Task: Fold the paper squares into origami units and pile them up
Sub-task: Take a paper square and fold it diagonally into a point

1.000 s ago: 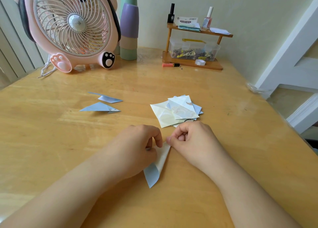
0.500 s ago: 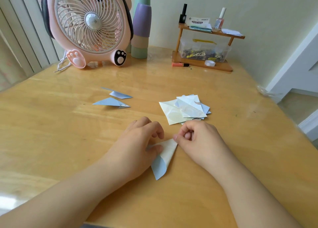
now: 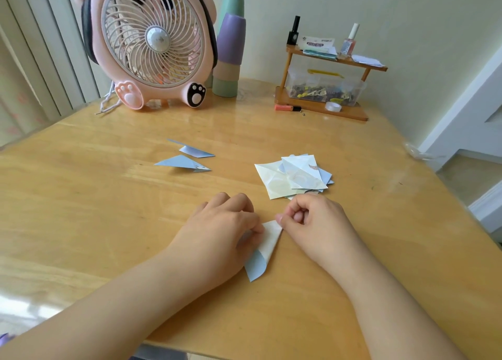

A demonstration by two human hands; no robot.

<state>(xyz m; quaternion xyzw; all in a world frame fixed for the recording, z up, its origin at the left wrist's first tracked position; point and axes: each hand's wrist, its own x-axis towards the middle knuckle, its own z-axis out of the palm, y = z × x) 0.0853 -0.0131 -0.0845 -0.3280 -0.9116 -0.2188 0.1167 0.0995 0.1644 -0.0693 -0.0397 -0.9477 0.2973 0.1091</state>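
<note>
Left hand (image 3: 220, 232) lay curled over the half-folded unit (image 3: 264, 248) at the table's (image 3: 81, 210) near edge, pinning it flat so the crease would hold; the right hand (image 3: 312, 224), fingers curled, pressed its thumb on the top corner. Squares (image 3: 293, 177) waited just beyond, two finished units (image 3: 184, 158) farther left.

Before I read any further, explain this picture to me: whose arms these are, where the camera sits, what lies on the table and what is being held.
There is no machine here: a person wears a camera on the head, looking down at their own bare arms. The left hand holds down a half-folded paper piece, white above, blue at the tip; the right hand pinches its top corner. On the wooden table lie two finished blue folded units on the left and a loose pile of unfolded paper squares just beyond the right hand. At the back stand a pink fan, stacked cups and a small wooden shelf.
</note>
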